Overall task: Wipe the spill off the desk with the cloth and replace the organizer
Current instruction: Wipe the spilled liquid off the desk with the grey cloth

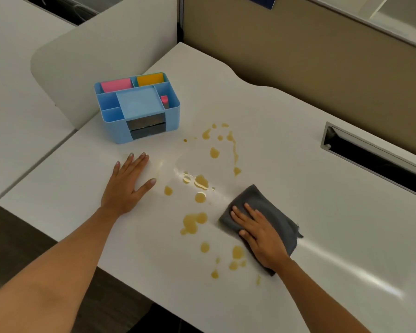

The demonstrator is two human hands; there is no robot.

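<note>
A yellow-brown spill (pixel 199 181) lies in scattered drops and puddles across the middle of the white desk (pixel 322 224). A folded grey cloth (pixel 271 207) rests flat on the desk just right of the spill, with my right hand (pixel 257 234) pressed palm-down on it. My left hand (pixel 127 183) lies flat on the desk left of the spill, fingers apart, holding nothing. A light blue desk organizer (pixel 139 106) with pink and orange sticky notes and small drawers stands at the back left of the desk, beyond my left hand and clear of the spill.
A tan partition wall (pixel 298 56) runs behind the desk. A metal-rimmed cable slot (pixel 370 157) is sunk into the desk at the right. A white curved divider (pixel 101 51) stands left of the organizer. The desk's front edge drops to a dark floor (pixel 22 236).
</note>
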